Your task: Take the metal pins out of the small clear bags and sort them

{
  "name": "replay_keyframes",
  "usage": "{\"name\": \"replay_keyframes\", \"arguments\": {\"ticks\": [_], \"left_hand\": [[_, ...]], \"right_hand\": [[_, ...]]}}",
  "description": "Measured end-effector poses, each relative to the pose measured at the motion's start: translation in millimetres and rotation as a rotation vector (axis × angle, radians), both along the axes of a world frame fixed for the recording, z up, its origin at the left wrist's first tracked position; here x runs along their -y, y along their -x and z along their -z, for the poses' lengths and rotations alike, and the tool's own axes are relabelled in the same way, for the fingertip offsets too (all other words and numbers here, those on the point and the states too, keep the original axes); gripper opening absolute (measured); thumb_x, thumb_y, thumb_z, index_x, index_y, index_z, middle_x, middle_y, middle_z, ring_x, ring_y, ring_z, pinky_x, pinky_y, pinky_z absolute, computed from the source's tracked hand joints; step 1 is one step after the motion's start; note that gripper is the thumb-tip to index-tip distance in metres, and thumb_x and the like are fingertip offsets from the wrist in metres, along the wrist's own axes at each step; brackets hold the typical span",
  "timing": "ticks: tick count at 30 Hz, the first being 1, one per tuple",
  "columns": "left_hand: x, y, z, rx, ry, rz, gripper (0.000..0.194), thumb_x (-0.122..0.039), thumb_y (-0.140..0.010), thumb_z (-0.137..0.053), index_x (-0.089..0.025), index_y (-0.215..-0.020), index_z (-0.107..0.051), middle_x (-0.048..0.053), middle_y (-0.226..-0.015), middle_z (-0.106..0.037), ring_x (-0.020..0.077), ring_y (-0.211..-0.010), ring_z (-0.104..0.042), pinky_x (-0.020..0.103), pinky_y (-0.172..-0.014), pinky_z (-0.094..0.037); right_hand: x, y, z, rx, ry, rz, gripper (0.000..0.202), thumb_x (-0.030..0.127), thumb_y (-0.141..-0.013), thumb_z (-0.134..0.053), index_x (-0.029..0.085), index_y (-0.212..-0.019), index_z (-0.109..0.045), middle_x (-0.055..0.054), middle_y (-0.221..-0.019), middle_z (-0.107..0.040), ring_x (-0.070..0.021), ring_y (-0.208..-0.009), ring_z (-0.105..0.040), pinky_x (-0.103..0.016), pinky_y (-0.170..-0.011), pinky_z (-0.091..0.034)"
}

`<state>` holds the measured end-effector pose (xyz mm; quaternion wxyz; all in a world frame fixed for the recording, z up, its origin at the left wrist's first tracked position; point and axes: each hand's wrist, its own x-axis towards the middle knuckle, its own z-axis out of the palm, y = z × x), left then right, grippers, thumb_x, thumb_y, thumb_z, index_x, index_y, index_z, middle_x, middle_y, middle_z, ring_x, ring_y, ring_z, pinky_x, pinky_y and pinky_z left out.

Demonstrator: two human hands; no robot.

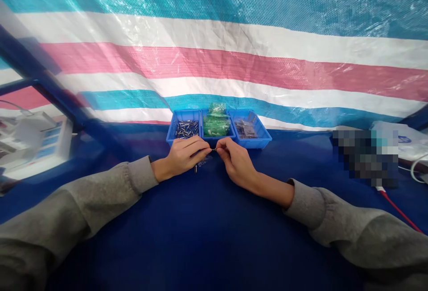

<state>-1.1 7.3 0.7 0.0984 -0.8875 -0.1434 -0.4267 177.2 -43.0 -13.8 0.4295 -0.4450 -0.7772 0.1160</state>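
Note:
My left hand (189, 153) and my right hand (236, 159) meet fingertip to fingertip just in front of three blue bins. Pinched between them is a small thin metal piece (214, 149), its ends in the fingertips of both hands. Under the left fingers a metal screw (195, 169) and a bit of clear plastic (203, 161) show on the blue table (214, 228). The left bin (171, 134) holds many metal screws (187, 128). Green packets (216, 126) fill the middle bin (219, 139). Small clear bags (246, 129) lie in the right bin (264, 140).
Behind the bins hangs a striped plastic sheet (214, 63). A pixelated dark object (364, 155) with a red cable (401, 213) lies at the right, beside a white plastic bag (409, 141). White items (36, 135) stand at the far left behind a blue frame.

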Motion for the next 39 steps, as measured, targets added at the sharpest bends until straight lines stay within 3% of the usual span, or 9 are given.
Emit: {"name": "replay_keyframes", "arguments": {"ticks": [6,11,17,25,32,39], "left_hand": [[-0.2,0.5,0.0,-0.014,-0.015,-0.022,0.009,-0.021,-0.085,-0.056,-0.015,-0.079,-0.059,0.001,-0.07,-0.067,0.0075,-0.061,-0.061,0.018,-0.053,-0.041],[0.0,-0.4,-0.8,-0.008,-0.018,0.04,0.012,-0.024,-0.086,-0.055,-0.015,-0.078,-0.058,0.001,-0.068,-0.067,0.0075,-0.06,-0.062,0.017,-0.054,-0.042],[3.9,0.2,-2.5,0.061,-0.027,-0.032,0.014,-0.023,-0.086,-0.053,-0.016,-0.075,-0.057,-0.001,-0.062,-0.064,0.0067,-0.055,-0.059,0.018,-0.052,-0.041],[3.9,-0.1,-5.2,0.116,-0.023,-0.032,0.017,-0.023,-0.088,-0.05,-0.015,-0.075,-0.056,-0.001,-0.06,-0.061,0.0066,-0.053,-0.057,0.017,-0.052,-0.041],[2.8,-0.4,-5.2,0.104,0.007,-0.001,0.014,-0.024,-0.087,-0.052,-0.016,-0.077,-0.057,-0.001,-0.063,-0.063,0.0064,-0.055,-0.058,0.017,-0.051,-0.041],[3.1,0.8,-2.6,0.15,-0.038,0.034,0.007,-0.022,-0.084,-0.056,-0.016,-0.082,-0.059,0.002,-0.072,-0.066,0.01,-0.069,-0.063,0.018,-0.059,-0.049]], "right_hand": [[-0.6,-0.5,0.3,-0.058,0.007,0.016,0.017,0.026,-0.093,-0.032,0.019,-0.083,-0.043,0.0,-0.071,-0.052,-0.0112,-0.058,-0.048,-0.021,-0.055,-0.035],[-0.8,-1.1,0.7,-0.056,-0.009,0.027,0.02,0.028,-0.093,-0.032,0.019,-0.081,-0.044,0.0,-0.068,-0.053,-0.0111,-0.057,-0.048,-0.021,-0.054,-0.036],[1.0,0.1,-1.9,-0.029,-0.053,-0.013,0.022,0.029,-0.093,-0.035,0.019,-0.078,-0.048,0.002,-0.062,-0.052,-0.0095,-0.052,-0.047,-0.02,-0.051,-0.035],[2.8,1.0,0.2,-0.049,-0.149,-0.056,0.016,0.025,-0.09,-0.042,0.018,-0.088,-0.056,0.0,-0.067,-0.058,-0.0102,-0.057,-0.052,-0.021,-0.056,-0.041],[1.0,1.5,0.6,-0.038,-0.182,-0.028,0.026,0.027,-0.093,-0.038,0.017,-0.079,-0.057,-0.002,-0.067,-0.06,-0.0108,-0.058,-0.054,-0.022,-0.057,-0.041],[0.6,1.0,0.1,0.024,-0.152,-0.055,0.034,0.031,-0.095,-0.031,0.018,-0.069,-0.051,0.0,-0.06,-0.054,-0.0094,-0.053,-0.049,-0.021,-0.052,-0.036]]}}
